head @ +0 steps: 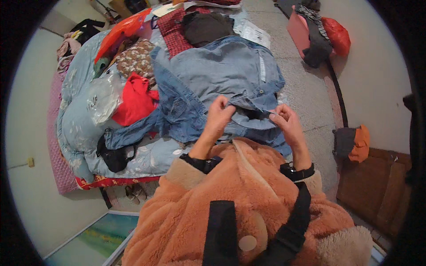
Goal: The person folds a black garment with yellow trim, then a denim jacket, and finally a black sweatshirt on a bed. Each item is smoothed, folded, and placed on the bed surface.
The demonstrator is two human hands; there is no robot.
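A light-blue denim jacket (pixel 216 69) lies spread on the bed in front of me, its paler inner side facing up over much of its body. One denim sleeve (pixel 138 128) stretches off to the left. My left hand (pixel 219 116) pinches the jacket's near edge between thumb and fingers. Further right, my right hand (pixel 289 121) grips the same edge. Between the two hands the denim is lifted and gapes, with a dark hollow inside. A metal button (pixel 261 91) shows on the cloth just beyond my hands.
Left of the jacket lie a red cloth (pixel 136 103), a clear plastic bag (pixel 105 99) and a black item (pixel 114 156) on the floral bedding (pixel 75 123). Beyond it is dark folded clothing (pixel 208 28). A wooden cabinet (pixel 369 183) stands at the right.
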